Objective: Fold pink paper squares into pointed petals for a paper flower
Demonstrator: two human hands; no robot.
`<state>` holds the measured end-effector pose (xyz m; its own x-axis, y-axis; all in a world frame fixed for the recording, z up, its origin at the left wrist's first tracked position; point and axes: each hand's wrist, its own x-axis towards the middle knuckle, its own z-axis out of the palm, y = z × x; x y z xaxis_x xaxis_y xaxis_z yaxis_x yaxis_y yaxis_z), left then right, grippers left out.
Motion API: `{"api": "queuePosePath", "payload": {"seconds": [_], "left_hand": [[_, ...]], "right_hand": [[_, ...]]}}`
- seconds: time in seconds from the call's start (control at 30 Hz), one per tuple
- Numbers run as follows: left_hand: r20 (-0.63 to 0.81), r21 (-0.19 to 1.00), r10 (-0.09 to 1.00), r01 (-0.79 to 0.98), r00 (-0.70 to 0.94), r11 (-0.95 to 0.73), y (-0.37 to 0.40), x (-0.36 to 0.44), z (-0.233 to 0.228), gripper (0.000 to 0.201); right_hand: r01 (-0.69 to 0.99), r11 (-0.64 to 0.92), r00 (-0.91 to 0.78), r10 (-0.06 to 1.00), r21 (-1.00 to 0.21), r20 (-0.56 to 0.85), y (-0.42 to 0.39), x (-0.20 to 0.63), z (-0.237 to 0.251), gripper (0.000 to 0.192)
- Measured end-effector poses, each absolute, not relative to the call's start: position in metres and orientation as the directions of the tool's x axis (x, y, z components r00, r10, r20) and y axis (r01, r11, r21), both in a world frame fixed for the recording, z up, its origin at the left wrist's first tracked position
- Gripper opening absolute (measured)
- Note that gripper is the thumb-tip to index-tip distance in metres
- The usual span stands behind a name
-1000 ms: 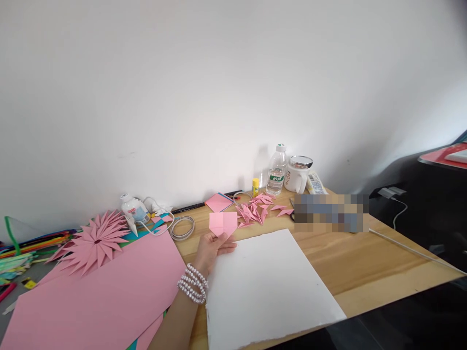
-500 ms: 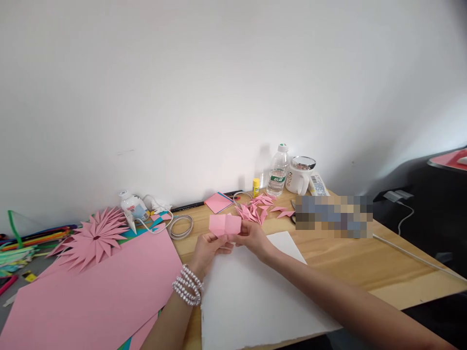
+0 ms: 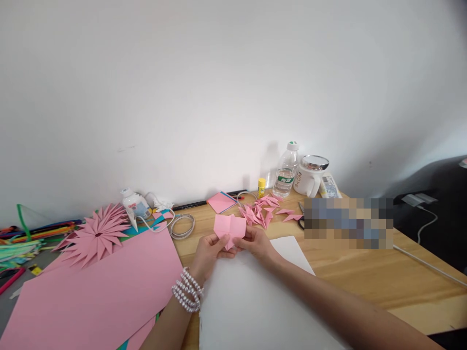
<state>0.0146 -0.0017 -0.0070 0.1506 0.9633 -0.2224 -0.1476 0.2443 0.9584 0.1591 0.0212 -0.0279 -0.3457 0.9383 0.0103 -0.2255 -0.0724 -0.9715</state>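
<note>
Since a second ago your right hand [image 3: 257, 241] has come in to join your left hand [image 3: 208, 251] on the small pink paper [image 3: 229, 228], which then sat in the left hand alone. You now pinch that folded paper from both sides, fingers [image 3: 251, 234] closed on its lower edges, and it stands up just above the far edge of the white sheet [image 3: 255, 301] on the table [image 3: 365, 272].

Left of your hands lies a large pink sheet [image 3: 98, 291], with a pink paper flower [image 3: 95, 236] at its far corner. A glue gun [image 3: 134, 206] and a coiled cable [image 3: 181, 226] sit just beyond that, close to your left hand. Far of the paper you hold, a scatter of small folded pink pieces [image 3: 260, 211] covers the table, with a square pad of coloured paper [image 3: 222, 201] to its left. Against the wall stand a glue stick [image 3: 261, 187], a water bottle [image 3: 286, 170] and a white mug [image 3: 310, 177], well apart from your hands. A beaded bracelet [image 3: 187, 290] wraps your left wrist. Nothing lies between your hands and the white sheet.
</note>
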Motion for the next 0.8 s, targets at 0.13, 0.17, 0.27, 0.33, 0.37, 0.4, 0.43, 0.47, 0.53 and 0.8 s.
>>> {"api": "queuePosePath", "payload": {"seconds": [0.13, 0.17, 0.27, 0.33, 0.37, 0.4, 0.43, 0.47, 0.53, 0.8], "left_hand": [[-0.196, 0.974, 0.973, -0.095, 0.125, 0.208, -0.0017, 0.0146, -0.0099, 0.027], [-0.19, 0.977, 0.975, -0.079, 0.113, 0.199, -0.0016, 0.0146, -0.0104, 0.027], [-0.197, 0.979, 0.974, -0.034, 0.109, 0.202, -0.0017, 0.0155, -0.0099, 0.028], [-0.216, 0.975, 0.966, -0.026, 0.139, 0.222, -0.002, 0.0167, -0.0086, 0.03], [-0.226, 0.972, 0.962, -0.022, 0.154, 0.232, -0.0021, 0.0175, -0.008, 0.031], [-0.235, 0.97, 0.958, -0.016, 0.162, 0.241, -0.0023, 0.0182, -0.0075, 0.031], [-0.241, 0.969, 0.957, -0.007, 0.163, 0.246, -0.0024, 0.0188, -0.0072, 0.031], [-0.24, 0.97, 0.957, 0.005, 0.16, 0.243, -0.0024, 0.0194, -0.0072, 0.03], [-0.222, 0.975, 0.964, 0.036, 0.148, 0.219, -0.0025, 0.0203, -0.0074, 0.029], [-0.175, 0.964, 0.979, 0.221, 0.104, 0.149, -0.0034, 0.0188, -0.0071, 0.031]], "right_hand": [[-0.231, -0.063, -0.344, 0.939, -0.971, 0.02, 0.0205, 0.1602, -0.0285, 0.029], [-0.235, -0.061, -0.345, 0.938, -0.97, 0.025, 0.0202, 0.1604, -0.0285, 0.029], [-0.248, -0.061, -0.338, 0.941, -0.967, 0.028, 0.0196, 0.1612, -0.0286, 0.027], [-0.254, -0.072, -0.322, 0.947, -0.965, 0.014, 0.0197, 0.1622, -0.0288, 0.028], [-0.256, -0.076, -0.31, 0.951, -0.964, 0.007, 0.0199, 0.1627, -0.0289, 0.029], [-0.258, -0.078, -0.295, 0.956, -0.963, 0.001, 0.0201, 0.1632, -0.029, 0.03], [-0.257, -0.079, -0.282, 0.959, -0.963, -0.004, 0.0204, 0.1637, -0.029, 0.031], [-0.255, -0.08, -0.273, 0.962, -0.964, -0.007, 0.0206, 0.164, -0.029, 0.032], [-0.248, -0.085, -0.267, 0.963, -0.965, -0.016, 0.0208, 0.1642, -0.0287, 0.033], [-0.239, -0.1, -0.224, 0.974, -0.966, -0.045, 0.0193, 0.1652, -0.0273, 0.039]]}}
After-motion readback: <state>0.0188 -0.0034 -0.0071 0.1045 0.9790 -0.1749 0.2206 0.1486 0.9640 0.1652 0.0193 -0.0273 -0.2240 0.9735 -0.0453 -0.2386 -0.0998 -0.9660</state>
